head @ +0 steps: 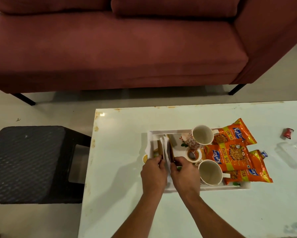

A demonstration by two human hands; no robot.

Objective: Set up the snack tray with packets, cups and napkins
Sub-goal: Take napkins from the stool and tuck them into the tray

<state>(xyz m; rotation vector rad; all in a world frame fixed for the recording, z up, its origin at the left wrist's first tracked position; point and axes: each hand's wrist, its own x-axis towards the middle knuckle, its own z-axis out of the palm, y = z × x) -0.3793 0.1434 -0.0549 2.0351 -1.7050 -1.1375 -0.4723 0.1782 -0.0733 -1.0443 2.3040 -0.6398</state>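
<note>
Looking down on a glossy white rectangular table (127,203). Gripping a brown wooden napkin holder (171,150) from both sides: left hand (153,172) curled on the near end of the left panel, right hand (184,174) pinching the right panel. Wedged upright between the panels, white paper napkins (165,147). All at the left end of a white rectangular tray (150,134). Further right in the tray, a floral-patterned white mug (200,137), a plain cream mug (210,172), and between them a small round white dish (192,154). Across the right end, three orange foil snack packets (228,156), overlapping. Beyond the table, a maroon fabric sofa (109,48); off left, a dark woven stool (27,160).
</note>
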